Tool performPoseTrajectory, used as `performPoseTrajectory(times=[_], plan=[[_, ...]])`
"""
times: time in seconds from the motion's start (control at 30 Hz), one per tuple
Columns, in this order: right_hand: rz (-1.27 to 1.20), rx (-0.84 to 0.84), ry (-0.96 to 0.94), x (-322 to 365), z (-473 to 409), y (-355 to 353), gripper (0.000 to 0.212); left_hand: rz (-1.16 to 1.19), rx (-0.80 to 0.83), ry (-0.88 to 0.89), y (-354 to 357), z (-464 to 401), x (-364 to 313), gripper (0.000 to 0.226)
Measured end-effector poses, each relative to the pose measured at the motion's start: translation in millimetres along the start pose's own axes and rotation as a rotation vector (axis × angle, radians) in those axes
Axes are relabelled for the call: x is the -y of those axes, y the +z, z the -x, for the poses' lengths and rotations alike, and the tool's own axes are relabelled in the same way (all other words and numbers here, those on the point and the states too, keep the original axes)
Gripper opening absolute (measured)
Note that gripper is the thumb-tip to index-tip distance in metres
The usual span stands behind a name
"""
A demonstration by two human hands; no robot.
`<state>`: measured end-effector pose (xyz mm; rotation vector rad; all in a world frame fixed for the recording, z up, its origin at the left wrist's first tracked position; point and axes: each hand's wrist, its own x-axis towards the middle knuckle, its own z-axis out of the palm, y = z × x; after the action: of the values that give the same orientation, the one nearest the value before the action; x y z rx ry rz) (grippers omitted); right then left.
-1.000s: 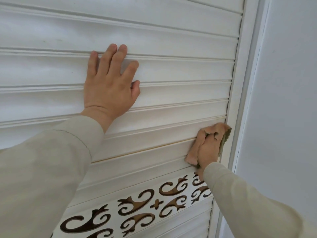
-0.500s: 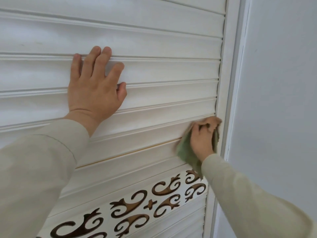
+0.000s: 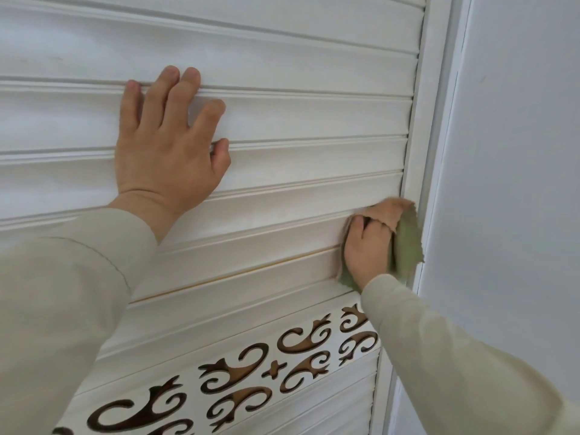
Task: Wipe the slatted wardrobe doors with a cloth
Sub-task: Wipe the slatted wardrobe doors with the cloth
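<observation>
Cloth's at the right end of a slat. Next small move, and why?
Probably sweep the cloth leftward along that slat: the right hand grips it against the door's right frame, so rightward travel looks blocked. The left hand rests flat higher up, bracing.

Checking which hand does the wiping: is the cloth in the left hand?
No, the right hand grips the cloth at the door's right edge, while the left hand rests flat on the slats.

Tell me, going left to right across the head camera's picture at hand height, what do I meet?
Left hand flat on the slatted door → right hand → cloth it grips → door frame → wall.
</observation>
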<state>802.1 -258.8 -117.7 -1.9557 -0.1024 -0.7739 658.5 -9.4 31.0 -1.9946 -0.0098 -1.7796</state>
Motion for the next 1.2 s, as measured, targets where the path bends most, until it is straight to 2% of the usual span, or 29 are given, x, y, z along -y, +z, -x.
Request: performPoseTrajectory(times=[0.13,0.4,0.47,0.6,0.73,0.87,0.93,1.07,1.2], plan=[[0.071,0.078,-0.077,-11,21,-1,0.051,-0.005,-0.012,-0.006,2,0,1,0.040],[0.047,-0.056,-0.280,30,-54,-13,0.065,0.003,-0.045,-0.002,4,1,1,0.040],[0.019,-0.061,-0.240,12,-42,-3,0.067,0.005,-0.036,-0.002,3,1,1,0.040],[0.045,0.096,0.031,-37,22,20,0.062,-0.005,-0.017,-0.005,2,0,0,0.040],[0.118,0.117,0.067,-52,47,19,0.057,-0.008,0.000,-0.004,1,0,-1,0.040],[0.102,-0.050,-0.099,-56,27,10,0.052,-0.010,0.008,-0.010,-1,0,0,0.040],[0.104,-0.089,-0.094,-61,18,9,0.048,-0.005,0.014,-0.010,-1,0,0,0.040],[0.181,-0.103,-0.175,-60,27,10,0.051,-0.006,0.017,-0.006,0,0,-1,0.040],[0.216,-0.026,-0.421,-49,56,10,0.046,0.000,0.020,-0.010,-1,0,1,0.041]])
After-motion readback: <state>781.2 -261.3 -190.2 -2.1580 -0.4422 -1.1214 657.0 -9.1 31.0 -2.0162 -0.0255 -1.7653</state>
